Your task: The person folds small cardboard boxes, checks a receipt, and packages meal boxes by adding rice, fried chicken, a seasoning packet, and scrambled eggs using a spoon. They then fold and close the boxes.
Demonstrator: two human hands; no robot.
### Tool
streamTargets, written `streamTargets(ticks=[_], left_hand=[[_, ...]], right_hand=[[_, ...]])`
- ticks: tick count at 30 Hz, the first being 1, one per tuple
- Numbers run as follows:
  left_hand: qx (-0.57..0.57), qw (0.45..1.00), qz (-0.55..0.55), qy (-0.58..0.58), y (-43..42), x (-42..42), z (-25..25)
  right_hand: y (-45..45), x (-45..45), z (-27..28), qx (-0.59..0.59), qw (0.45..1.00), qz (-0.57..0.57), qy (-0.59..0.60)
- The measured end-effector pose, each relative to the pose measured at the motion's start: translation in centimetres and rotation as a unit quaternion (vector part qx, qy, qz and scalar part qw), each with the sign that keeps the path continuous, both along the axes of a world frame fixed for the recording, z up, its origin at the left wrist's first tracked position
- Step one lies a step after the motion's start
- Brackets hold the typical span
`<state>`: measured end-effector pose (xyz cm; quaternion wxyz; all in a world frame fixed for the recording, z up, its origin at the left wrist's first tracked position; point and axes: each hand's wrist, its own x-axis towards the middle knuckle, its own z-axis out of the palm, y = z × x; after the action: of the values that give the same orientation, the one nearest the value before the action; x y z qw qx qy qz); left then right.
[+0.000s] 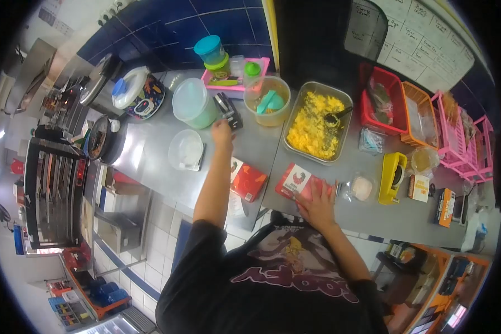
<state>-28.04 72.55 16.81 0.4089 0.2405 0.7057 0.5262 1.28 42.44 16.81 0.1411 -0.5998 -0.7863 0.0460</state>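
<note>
My left hand [221, 132] reaches across the steel table to a black device [228, 111] with a narrow body, whose kind I cannot make out. Its fingers are closed at the near side of that device, and what they hold is hidden. Spread and flat, my right hand [317, 201] rests on the right part of a red and white printed packet [296, 181]. A second red packet [247, 181] lies to the left of it, near the table's front edge. Left of my left forearm a clear round tub [186, 149] stands on a small scale [196, 165].
Behind stand a lidded pale green bucket [193, 106], a tub with a turquoise scoop [267, 119] and a steel tray of yellow crumbly food [288, 133]. To the right are a yellow tape dispenser [392, 178], a red basket [398, 92] and pink racks [456, 131].
</note>
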Motion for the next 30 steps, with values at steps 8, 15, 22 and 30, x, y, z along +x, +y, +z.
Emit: streamTargets(ticks=[8, 15, 22, 30], left_hand=[[-0.09, 0.946, -0.304, -0.072, 7.2, -4.3, -2.0], [0.163, 0.971, -0.12, -0.128, 0.8, -2.7, -5.3], [-0.025, 0.812, -0.226, 0.537, -1.6, -3.7, -4.4], [0.069, 0.893, -0.442, 0.049, -21.6, 8.2, 1.8]], right_hand=[[0.8, -0.1, 1.1, 0.036, 0.999, -0.005, 0.022], [0.9, -0.4, 0.0, 0.053, 0.997, -0.029, 0.038], [0.7, -0.7, -2.2, 0.012, 0.995, -0.081, 0.051], [1.7, 1.1, -0.8, -0.003, 0.996, -0.044, 0.076]])
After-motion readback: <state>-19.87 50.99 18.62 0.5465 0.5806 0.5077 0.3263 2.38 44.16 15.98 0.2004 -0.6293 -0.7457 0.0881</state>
